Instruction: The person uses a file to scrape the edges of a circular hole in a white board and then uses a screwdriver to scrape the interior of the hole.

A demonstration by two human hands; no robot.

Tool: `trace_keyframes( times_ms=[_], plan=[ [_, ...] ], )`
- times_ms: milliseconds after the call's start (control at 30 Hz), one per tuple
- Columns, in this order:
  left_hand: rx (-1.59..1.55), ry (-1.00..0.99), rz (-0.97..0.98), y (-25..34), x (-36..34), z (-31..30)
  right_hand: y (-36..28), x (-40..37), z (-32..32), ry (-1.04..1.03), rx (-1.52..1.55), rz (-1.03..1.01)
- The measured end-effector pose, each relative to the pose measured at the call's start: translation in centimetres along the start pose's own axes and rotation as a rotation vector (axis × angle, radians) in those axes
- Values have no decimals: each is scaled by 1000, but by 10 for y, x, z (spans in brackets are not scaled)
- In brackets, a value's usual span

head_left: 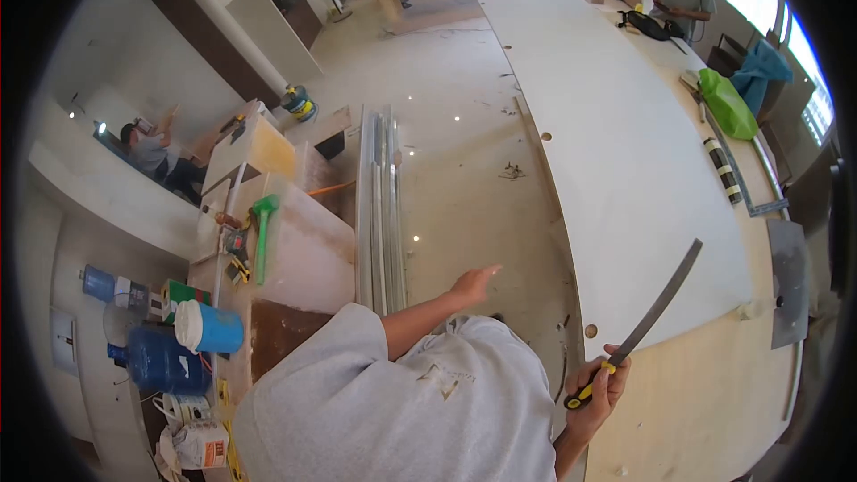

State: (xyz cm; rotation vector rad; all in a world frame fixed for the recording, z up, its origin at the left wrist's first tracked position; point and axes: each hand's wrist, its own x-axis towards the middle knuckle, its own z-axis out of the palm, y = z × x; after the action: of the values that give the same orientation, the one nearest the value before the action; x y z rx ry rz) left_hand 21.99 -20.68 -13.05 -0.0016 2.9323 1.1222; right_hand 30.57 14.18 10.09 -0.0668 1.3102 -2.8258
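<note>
My right hand (pixel 604 384) grips a metal file (pixel 659 301) by its black and yellow handle. The long, slightly curved-looking blade points up and away over the near end of a white panel (pixel 616 161). Round holes run along the panel's left edge, one of them close to my right hand. My left hand (pixel 473 287) hangs over the floor to the left of the panel, fingers stretched out and holding nothing.
The panel lies on a wooden worktable (pixel 687 402). On its right are a metal square (pixel 766 208), a green bag (pixel 728 104) and a grey plate (pixel 787 281). To my left, a green mallet (pixel 262 232) lies on a cabinet near metal channels (pixel 379 205). Two people work farther off.
</note>
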Motion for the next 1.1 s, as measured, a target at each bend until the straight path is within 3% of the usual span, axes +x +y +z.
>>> trace_keyframes(
  times_ms=[33,133,200,267,367,400,467,667,700,767,800,833,967,1100],
  plan=[
    [27,30,123,6,9,-2,6,8,13,22,-67,-30],
    [-62,-433,166,59,38,-42,20,24,40,80,-76,6],
    [-125,-521,221,108,45,-72,31,35,52,108,-23,59],
    [-81,-322,617,138,40,-89,44,43,59,153,25,76],
    [-154,-324,829,199,30,-138,55,53,71,258,74,127],
    [-166,-299,943,202,32,-136,53,55,82,380,94,157],
    [-196,-225,1145,205,30,-128,69,51,62,308,194,150],
    [-354,-239,1239,217,41,-121,54,48,99,506,220,94],
    [-379,-261,1243,221,39,-123,53,43,97,520,116,89],
    [-509,-478,1153,227,39,-130,45,30,82,546,-88,93],
    [-572,-594,1098,227,39,-132,54,25,55,567,-192,-2],
    [-560,-583,1126,226,41,-131,67,12,32,600,-298,-85],
    [-466,-723,1227,232,32,-125,42,12,45,973,-165,61],
    [-395,-808,1303,251,23,-115,47,-9,29,973,-177,200]
  ],
)
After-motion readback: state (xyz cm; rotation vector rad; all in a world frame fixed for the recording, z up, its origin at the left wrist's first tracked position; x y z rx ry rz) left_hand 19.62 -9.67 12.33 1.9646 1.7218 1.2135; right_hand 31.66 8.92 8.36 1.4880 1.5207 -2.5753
